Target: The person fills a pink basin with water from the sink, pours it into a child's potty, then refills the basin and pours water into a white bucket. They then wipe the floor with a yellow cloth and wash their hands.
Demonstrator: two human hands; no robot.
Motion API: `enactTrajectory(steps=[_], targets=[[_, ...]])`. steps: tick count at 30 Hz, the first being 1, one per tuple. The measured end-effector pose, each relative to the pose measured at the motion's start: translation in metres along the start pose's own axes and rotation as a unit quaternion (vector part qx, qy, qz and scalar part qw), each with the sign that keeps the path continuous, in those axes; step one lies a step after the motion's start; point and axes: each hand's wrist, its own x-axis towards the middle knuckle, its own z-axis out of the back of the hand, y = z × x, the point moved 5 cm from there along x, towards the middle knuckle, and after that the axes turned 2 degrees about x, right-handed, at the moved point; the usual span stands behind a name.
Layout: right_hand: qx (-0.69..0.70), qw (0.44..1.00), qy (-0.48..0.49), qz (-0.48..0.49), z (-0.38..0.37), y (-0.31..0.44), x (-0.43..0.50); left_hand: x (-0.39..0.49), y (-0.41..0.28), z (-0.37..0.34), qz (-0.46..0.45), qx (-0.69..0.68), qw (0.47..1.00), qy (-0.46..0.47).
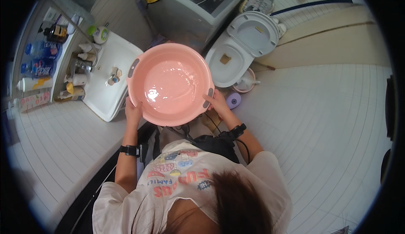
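A round pink plastic basin (171, 85) is held up between both hands, with clear water and bright reflections inside. My left hand (133, 109) grips its lower left rim, thumb over the edge. On the right side, my right hand (217, 101) is closed on the rim at a grey handle patch, thumb on top. The fingers beneath the basin are partly hidden. To the left of the basin is a white washbasin (110, 56) with a metal faucet (83, 66) and a small crumpled object (114, 76) in its bowl. A toilet (218, 72) with raised lid stands to the right.
Bottles (41, 67) line a shelf at the far left, and pump bottles (77, 79) stand beside the faucet. A washing machine (186, 9) is ahead, with grey shoes (257, 1) near it. Close to the toilet are a small bin (245, 82) and a purple object (233, 101).
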Motion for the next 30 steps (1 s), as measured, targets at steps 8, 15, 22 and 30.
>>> enactTrajectory(steps=[8, 15, 22, 30], targets=[[-0.088, 0.970, -0.226, -0.021, 0.104, -0.054, -0.010, 0.020, -0.042, -0.120, 0.006, 0.162, 0.978, 0.132], [0.074, 0.949, -0.287, -0.112, 0.170, -0.088, 0.020, 0.087, -0.114, -0.256, 0.005, 0.362, 0.878, 0.314], [0.303, 0.907, -0.268, -0.119, 0.185, -0.115, 0.052, 0.126, -0.218, -0.357, -0.132, 0.416, 0.828, 0.351], [0.557, 0.826, -0.058, -0.063, 0.148, -0.103, 0.063, 0.098, -0.325, -0.404, -0.292, 0.289, 0.829, 0.380]])
